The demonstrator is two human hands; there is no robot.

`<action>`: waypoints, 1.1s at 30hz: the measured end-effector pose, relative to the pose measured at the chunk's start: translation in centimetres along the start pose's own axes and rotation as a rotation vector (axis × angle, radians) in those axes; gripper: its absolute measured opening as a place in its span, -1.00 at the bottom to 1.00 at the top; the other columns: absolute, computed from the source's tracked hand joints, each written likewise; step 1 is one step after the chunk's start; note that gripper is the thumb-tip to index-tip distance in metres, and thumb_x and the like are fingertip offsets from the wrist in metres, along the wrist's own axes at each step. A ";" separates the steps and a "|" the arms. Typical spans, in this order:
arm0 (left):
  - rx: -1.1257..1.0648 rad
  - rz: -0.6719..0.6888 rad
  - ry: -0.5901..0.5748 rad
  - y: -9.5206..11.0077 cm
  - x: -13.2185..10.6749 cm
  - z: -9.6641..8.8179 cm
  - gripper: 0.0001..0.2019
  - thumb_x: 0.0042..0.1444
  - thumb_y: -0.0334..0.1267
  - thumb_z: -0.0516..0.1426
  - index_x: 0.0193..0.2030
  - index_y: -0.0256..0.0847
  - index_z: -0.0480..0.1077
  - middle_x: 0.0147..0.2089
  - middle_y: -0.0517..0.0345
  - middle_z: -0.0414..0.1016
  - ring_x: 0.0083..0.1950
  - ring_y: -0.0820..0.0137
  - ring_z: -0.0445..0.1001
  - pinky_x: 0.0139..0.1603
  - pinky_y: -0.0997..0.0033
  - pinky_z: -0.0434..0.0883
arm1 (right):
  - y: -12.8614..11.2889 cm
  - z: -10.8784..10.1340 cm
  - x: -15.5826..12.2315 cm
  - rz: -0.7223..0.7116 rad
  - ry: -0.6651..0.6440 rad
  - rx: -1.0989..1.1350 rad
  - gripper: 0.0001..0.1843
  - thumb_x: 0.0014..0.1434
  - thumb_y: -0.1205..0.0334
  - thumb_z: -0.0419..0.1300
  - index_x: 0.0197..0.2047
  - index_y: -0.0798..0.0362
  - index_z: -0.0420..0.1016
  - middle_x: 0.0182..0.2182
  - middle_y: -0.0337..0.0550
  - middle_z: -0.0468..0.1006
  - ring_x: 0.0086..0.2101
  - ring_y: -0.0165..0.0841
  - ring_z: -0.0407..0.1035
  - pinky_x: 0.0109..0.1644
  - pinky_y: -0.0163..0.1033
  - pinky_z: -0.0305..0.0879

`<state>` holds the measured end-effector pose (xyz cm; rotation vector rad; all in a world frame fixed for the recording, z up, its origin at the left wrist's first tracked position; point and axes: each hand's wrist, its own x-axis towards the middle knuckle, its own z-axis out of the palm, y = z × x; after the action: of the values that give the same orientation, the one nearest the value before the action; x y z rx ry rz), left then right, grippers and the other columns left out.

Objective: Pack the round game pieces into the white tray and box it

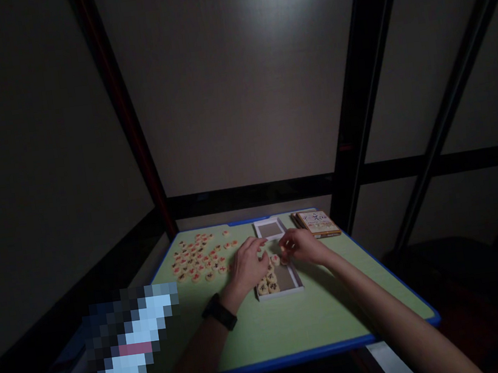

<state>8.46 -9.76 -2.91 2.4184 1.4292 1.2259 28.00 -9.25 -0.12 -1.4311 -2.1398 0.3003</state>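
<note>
Over the left side of a shallow white box (290, 280) is my left hand (248, 261), a dark band on its wrist. Its fingers are loosely curved and apart, and I see nothing held in it. Black-marked Chinese chess pieces (263, 287) lie in the box's left part, some hidden by that hand. A red-marked piece (276, 260) sits near the box's far end. My right hand (301, 245) pinches a small pale Chinese chess piece (283, 248) between thumb and fingers above the far right corner.
Many loose red- and black-marked pieces (198, 259) are spread over the left of the green table (269, 337). Beyond the hands lies a second white tray or lid (270, 229). A printed box (319, 224) is at the back right. A wall panel (236, 90) rises behind the table.
</note>
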 end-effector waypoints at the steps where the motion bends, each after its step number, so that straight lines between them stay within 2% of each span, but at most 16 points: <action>1: -0.010 -0.005 0.009 -0.3 0.1 0.1 -0.67 0.05 -0.50 0.13 -0.05 -0.16 0.51 -0.12 0.12 0.55 -0.16 0.37 0.52 -0.06 0.40 0.48 | -0.1 0.0 -0.1 0.006 -0.019 -0.041 -0.76 -0.09 0.43 0.32 -0.28 0.13 0.65 -0.31 -0.07 0.67 -0.36 -0.32 0.52 -0.27 -0.35 0.32; 4: -0.019 -0.022 0.032 -0.9 0.4 0.2 -0.66 0.03 -0.55 0.07 -0.13 -0.18 0.52 -0.16 0.11 0.56 -0.14 0.36 0.53 -0.02 0.38 0.48 | -0.9 0.0 -0.4 0.041 -0.063 -0.150 -0.71 -0.08 0.36 0.33 -0.21 0.08 0.67 -0.37 -0.11 0.68 -0.36 -0.28 0.52 -0.30 -0.33 0.28; 9: -0.026 -0.029 0.033 -1.2 0.5 0.4 -0.68 0.02 -0.55 0.06 -0.16 -0.18 0.52 -0.21 0.12 0.56 -0.15 0.36 0.53 -0.02 0.37 0.49 | -1.9 0.3 -0.8 0.017 -0.121 -0.275 -0.83 0.00 0.36 0.26 -0.32 0.02 0.68 -0.36 -0.11 0.68 -0.33 -0.27 0.52 -0.31 -0.32 0.23; 16: -0.025 -0.026 0.017 -1.0 0.4 0.2 -0.71 0.05 -0.53 0.07 -0.18 -0.17 0.54 -0.22 0.12 0.56 -0.17 0.36 0.54 -0.05 0.39 0.49 | -1.5 1.0 -0.6 -0.042 -0.114 -0.302 -0.80 0.03 0.43 0.22 -0.29 0.10 0.65 -0.28 -0.03 0.62 -0.28 -0.28 0.47 -0.25 -0.33 0.20; 25: 0.006 -0.065 -0.030 -0.5 0.5 0.0 -0.70 0.08 -0.54 0.07 -0.15 -0.17 0.54 -0.17 0.11 0.59 -0.14 0.36 0.54 -0.01 0.39 0.48 | -1.4 1.3 -0.8 -0.099 -0.091 -0.256 -0.81 0.02 0.51 0.17 -0.37 0.12 0.58 -0.36 -0.06 0.52 -0.36 -0.31 0.39 -0.25 -0.31 0.20; 33: 0.001 -0.073 -0.055 -0.3 0.4 -0.2 -0.69 0.07 -0.55 0.07 -0.16 -0.17 0.54 -0.15 0.10 0.59 -0.12 0.35 0.55 0.00 0.38 0.48 | -1.2 1.4 -0.8 -0.113 -0.107 -0.255 -0.74 0.02 0.48 0.16 -0.22 0.15 0.60 -0.29 -0.03 0.49 -0.36 -0.32 0.38 -0.21 -0.32 0.24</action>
<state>8.17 -9.31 -2.66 2.3584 1.4885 1.1352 26.52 -10.38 -0.94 -1.4516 -2.4051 0.0641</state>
